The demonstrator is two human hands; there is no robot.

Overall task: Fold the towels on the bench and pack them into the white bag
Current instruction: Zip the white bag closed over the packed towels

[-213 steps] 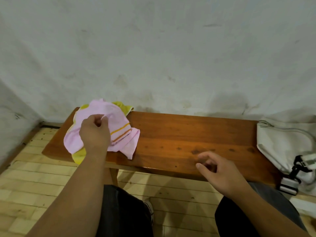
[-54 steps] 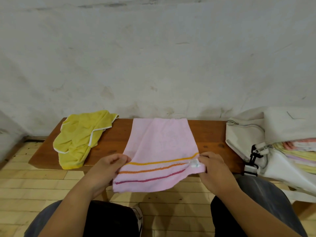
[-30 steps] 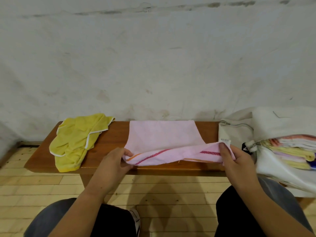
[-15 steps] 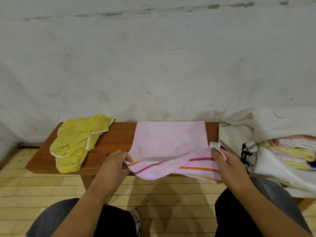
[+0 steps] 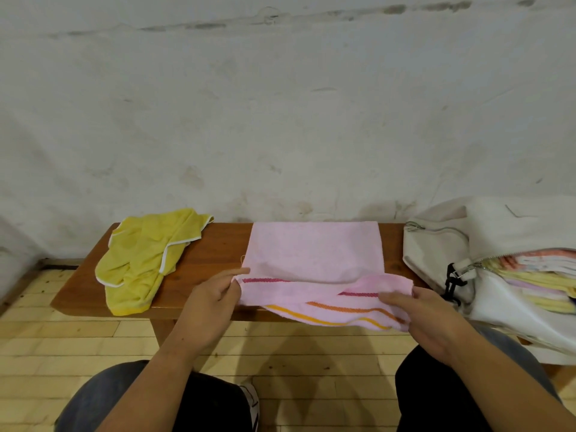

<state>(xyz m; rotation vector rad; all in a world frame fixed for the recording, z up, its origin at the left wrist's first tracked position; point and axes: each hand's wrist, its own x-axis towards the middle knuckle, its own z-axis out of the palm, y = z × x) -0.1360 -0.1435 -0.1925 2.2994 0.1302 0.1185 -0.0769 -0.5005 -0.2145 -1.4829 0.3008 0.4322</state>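
The left hand (image 5: 215, 294) and right hand (image 5: 427, 319) each pinch a striped corner of the pink towel (image 5: 314, 254), holding that edge up, likely to fold it over (the bag (image 5: 436, 254) gapes nearby).

Right hand (image 5: 427, 319): fingertips tucked under the near edge of the pink towel (image 5: 314, 254), out of sight past the knuckles. Left hand (image 5: 212, 304): seen from the back; how my lower fingers lie, cannot tell. Both my forearms run off the bottom edge.

Bench (image 5: 218, 244): middle of the seat covered by the pink towel, right end hidden behind the white bag (image 5: 436, 254). Leg (image 5: 160, 330) partly behind my left forearm.

White bag cut off by the right edge. Stacked towels (image 5: 536, 275) inside show edges only; count unclear. Black clip (image 5: 452, 282) too small to make out. Shoe (image 5: 252, 403) half hidden between my knees.
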